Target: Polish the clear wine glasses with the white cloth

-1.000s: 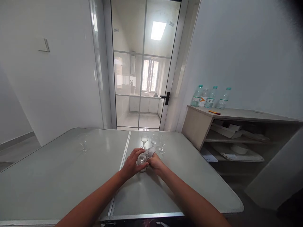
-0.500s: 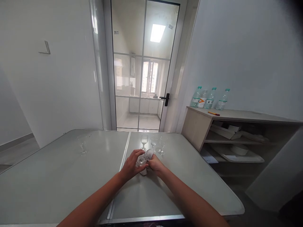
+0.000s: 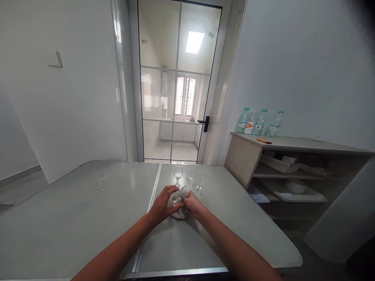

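Observation:
My left hand (image 3: 163, 203) is closed around a clear wine glass (image 3: 175, 199), which is tilted so that a round end faces me. A whitish cloth (image 3: 185, 191) is gripped in my right hand (image 3: 193, 204), right against the glass. Part of the cloth hangs below the glass, between my hands. Just beyond my fingers stands an upright stemmed glass (image 3: 178, 174). To its right are two more stemmed glasses, the nearer one (image 3: 200, 183) showing its round foot. My fingers hide much of the held glass.
Another stemmed glass (image 3: 102, 181) stands on the left half of the grey-green table (image 3: 73, 222). A metal strip (image 3: 146, 218) divides the tabletop. At the right, a shelf unit (image 3: 293, 141) carries several plastic bottles (image 3: 259, 123) and an orange pen (image 3: 264, 141). Behind is a glass door (image 3: 175, 89).
The hanging part of the cloth has shifted and spreads wider below the glass. My hands stay in nearly the same place, still on the glass and the cloth.

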Demonstrator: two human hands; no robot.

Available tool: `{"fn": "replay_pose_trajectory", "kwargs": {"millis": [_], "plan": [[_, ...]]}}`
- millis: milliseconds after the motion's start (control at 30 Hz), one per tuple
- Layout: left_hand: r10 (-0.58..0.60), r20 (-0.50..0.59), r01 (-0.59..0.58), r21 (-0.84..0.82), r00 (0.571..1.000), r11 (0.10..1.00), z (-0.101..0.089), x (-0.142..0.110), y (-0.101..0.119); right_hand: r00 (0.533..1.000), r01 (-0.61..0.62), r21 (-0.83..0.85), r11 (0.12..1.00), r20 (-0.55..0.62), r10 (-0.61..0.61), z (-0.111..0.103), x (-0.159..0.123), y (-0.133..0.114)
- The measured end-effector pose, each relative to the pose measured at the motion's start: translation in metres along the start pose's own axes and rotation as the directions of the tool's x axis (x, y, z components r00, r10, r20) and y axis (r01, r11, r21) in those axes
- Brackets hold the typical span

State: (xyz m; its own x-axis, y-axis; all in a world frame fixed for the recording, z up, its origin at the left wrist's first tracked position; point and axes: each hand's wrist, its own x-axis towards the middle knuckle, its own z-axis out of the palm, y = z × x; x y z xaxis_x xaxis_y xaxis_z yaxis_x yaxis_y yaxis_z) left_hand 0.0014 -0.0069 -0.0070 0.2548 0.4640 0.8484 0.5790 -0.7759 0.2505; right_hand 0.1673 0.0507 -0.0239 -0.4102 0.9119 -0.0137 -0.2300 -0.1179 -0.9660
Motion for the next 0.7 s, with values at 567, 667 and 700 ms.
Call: {"fn": "replay_pose_trajectory", "kwargs": {"millis": [567,667,700], "plan": [[-0.213,-0.231,0.156,-0.244,0.949,0.957,-0.006,0.012,-0.001,0.997,-0.048,0.159,0.986,-0.056,0.058,-0.003,0.002,-0.013],[-0.193,-0.234,0.138,-0.233,0.953,0.963,-0.006,0.011,-0.003,0.994,-0.105,0.22,0.97,-0.002,0.108,-0.001,0.0,-0.02],[-0.161,-0.21,0.115,-0.214,0.964,0.97,-0.006,0.01,-0.003,0.99,-0.138,0.239,0.961,0.05,0.13,0.0,-0.001,-0.022]]}}
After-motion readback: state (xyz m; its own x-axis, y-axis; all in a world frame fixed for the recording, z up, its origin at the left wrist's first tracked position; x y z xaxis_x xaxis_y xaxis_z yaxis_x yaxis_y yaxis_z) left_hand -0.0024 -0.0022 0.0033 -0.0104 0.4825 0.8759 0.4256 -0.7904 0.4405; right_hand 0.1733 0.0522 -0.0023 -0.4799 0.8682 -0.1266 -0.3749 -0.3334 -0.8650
